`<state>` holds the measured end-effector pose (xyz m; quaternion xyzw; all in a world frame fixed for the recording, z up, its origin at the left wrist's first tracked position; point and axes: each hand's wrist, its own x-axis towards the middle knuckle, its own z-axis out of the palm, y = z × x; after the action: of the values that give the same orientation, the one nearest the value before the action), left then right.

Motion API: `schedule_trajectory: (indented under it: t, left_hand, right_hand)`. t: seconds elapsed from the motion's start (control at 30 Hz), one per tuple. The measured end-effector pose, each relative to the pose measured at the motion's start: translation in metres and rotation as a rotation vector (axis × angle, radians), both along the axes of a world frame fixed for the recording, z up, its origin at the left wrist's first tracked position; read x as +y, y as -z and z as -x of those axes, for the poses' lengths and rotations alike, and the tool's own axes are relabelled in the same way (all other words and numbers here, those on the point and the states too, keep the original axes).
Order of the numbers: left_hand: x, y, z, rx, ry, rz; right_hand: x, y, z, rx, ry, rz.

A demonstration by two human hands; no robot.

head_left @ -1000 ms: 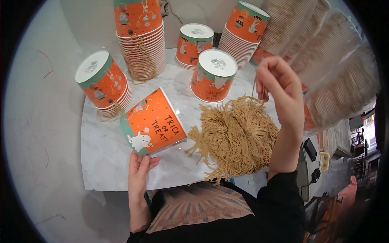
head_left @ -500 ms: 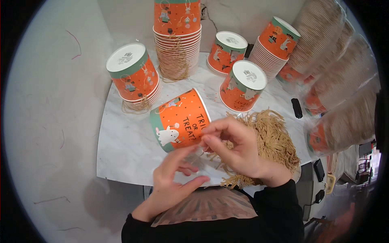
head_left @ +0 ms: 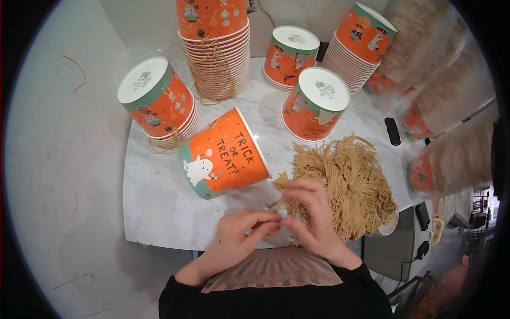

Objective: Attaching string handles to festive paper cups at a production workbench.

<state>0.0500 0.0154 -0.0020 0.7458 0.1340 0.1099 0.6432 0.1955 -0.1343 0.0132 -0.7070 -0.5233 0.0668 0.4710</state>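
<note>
Tan cord [head_left: 345, 186] lies in a loose heap at the near right of the white marble table [head_left: 154, 207], and our two hands meet at its near edge. Our right hand [head_left: 311, 215] has its fingers curled, pinching a few strands that trail from the heap. Our left hand [head_left: 241, 234] is half closed beside it, fingertips touching the right hand's fingers; whether it grips a strand we cannot tell.

Just beyond the left hand an orange paper tub [head_left: 226, 154] lies on its side, with a green band, a white ghost and dark lettering on its wall. Farther back stand upside-down stacks of the same tubs: a short stack [head_left: 159, 103] at the left, a tall stack [head_left: 215, 42] behind with cord looped over it, a low one [head_left: 289, 56] in the middle, a single tub [head_left: 313, 106] nearer the heap, and another stack [head_left: 356, 45] at the right. Clear bags [head_left: 446, 106] of more tubs lean along the right edge.
</note>
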Motion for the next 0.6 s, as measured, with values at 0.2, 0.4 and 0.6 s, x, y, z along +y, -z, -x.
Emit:
schedule_trajectory:
  t: [0.2, 0.4, 0.6]
  left_hand:
    - [-0.004, -0.005, 0.003, -0.086, -0.028, -0.150]
    - [-0.003, 0.007, 0.013, -0.056, -0.076, 0.187]
    - [-0.002, 0.007, 0.005, -0.041, 0.003, 0.101]
  right_hand:
    - [-0.001, 0.019, 0.021, 0.548, -0.216, 0.092]
    - [-0.004, 0.018, 0.012, 0.354, -0.220, 0.073]
    - [-0.005, 0.020, 0.011, 0.331, -0.162, -0.056]
